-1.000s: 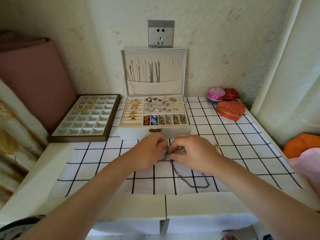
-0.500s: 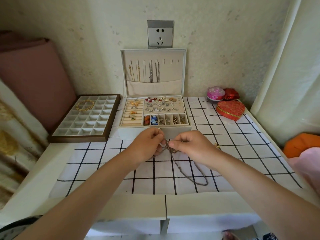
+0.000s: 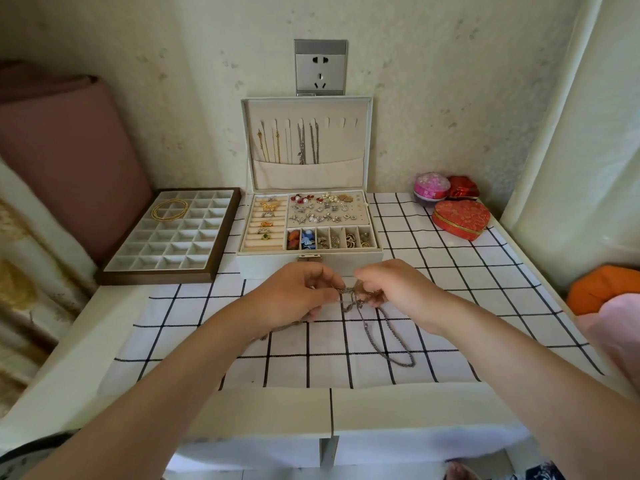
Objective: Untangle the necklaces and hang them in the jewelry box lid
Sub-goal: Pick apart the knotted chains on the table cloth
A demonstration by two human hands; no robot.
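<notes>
Head-camera view: my left hand (image 3: pixel 301 292) and right hand (image 3: pixel 398 289) work just in front of the white padded jewellery box (image 3: pixel 270 268). Each pinches part of the tangled dark metal chain necklaces (image 3: pixel 349 292) between thumb and fingertips. A second ago my knuckles were almost touching, lower over the cloth. Now the hands have drawn a little apart and come closer to the box's front, so the knot is stretched across the gap between them. One long loop trails from the knot onto the black-and-white checked cloth (image 3: pixel 450 306), away from the box, toward me and to the right. Another strand runs out from under my left palm. At the back of the box stands its cream-lined upright lid (image 3: pixel 358 147), where several gold and silver hung chains (image 3: pixel 301 143) occupy the left hooks; those on the right look free. As I judge it, the spread opens the knot for picking, but the bundle is not yet separated and none of it has reached the lid. Pulling harder might only tighten it.
</notes>
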